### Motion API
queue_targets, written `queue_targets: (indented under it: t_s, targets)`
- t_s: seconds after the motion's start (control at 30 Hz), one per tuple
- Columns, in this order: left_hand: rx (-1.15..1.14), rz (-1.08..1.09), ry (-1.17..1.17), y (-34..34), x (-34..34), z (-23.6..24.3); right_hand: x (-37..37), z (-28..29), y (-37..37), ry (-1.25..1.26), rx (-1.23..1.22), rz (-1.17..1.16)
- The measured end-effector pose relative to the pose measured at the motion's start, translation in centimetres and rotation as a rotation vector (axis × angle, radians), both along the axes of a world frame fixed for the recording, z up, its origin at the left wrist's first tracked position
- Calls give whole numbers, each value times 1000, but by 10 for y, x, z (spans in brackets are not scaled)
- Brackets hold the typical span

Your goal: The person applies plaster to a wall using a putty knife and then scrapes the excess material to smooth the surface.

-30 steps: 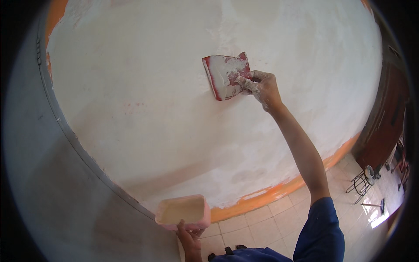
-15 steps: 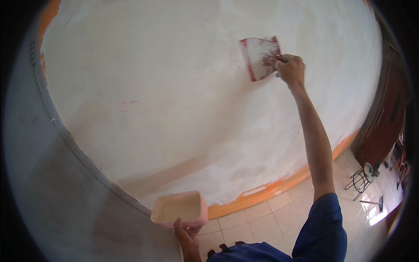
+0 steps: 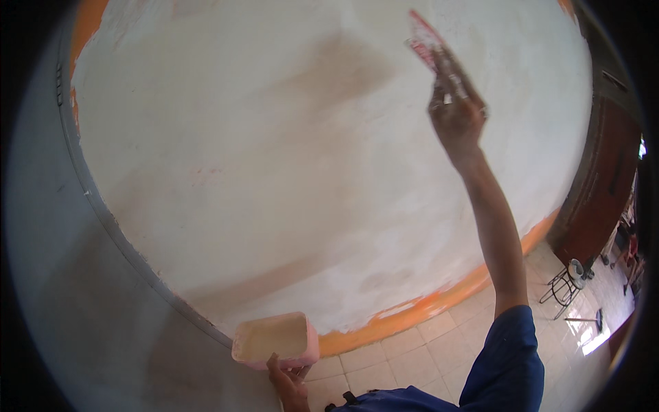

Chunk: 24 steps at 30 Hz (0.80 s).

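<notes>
My right hand (image 3: 458,120) is raised in front of the wall, its fingers wrapped round a putty knife (image 3: 424,40) with a wide, red-edged blade. The blade is turned nearly edge-on and points up; whether it touches the wall I cannot tell. White smears cover the fingers. Low in the view, my left hand (image 3: 290,390) grips a pink rectangular tub (image 3: 313,340) from below, the thumb on its near side. Cream-coloured filler (image 3: 271,341) lies inside the tub. Pale, patchy filler coats the wall (image 3: 274,158).
An orange painted strip (image 3: 371,331) runs along the wall's foot, above a tiled floor (image 3: 412,347). A grey surface (image 3: 117,309) borders the wall on the left. At the far right stand a brown door (image 3: 604,178), a metal-legged stool (image 3: 564,288) and a long-handled tool (image 3: 583,319).
My right hand has moved up and turned the putty knife from broadside to nearly edge-on. The tub in my left hand has shifted slightly left and down.
</notes>
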<state>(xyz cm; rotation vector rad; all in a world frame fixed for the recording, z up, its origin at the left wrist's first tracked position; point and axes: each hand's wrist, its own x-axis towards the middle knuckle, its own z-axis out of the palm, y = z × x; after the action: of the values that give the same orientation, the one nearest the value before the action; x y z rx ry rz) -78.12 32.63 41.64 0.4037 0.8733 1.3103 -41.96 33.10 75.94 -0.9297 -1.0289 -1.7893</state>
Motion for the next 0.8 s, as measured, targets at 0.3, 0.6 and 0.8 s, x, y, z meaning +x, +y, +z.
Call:
queue_targets:
  t_s: [0.3,0.6,0.8]
  targets:
    - [148,-257,22,-1,16,1,41,-42,72,-13,-297,55]
    - [104,-177,64,12,40,9,56,-71,80,-2,-482,135]
    - [67,-143,56,11,56,11,57,-136,76,-49,-587,176]
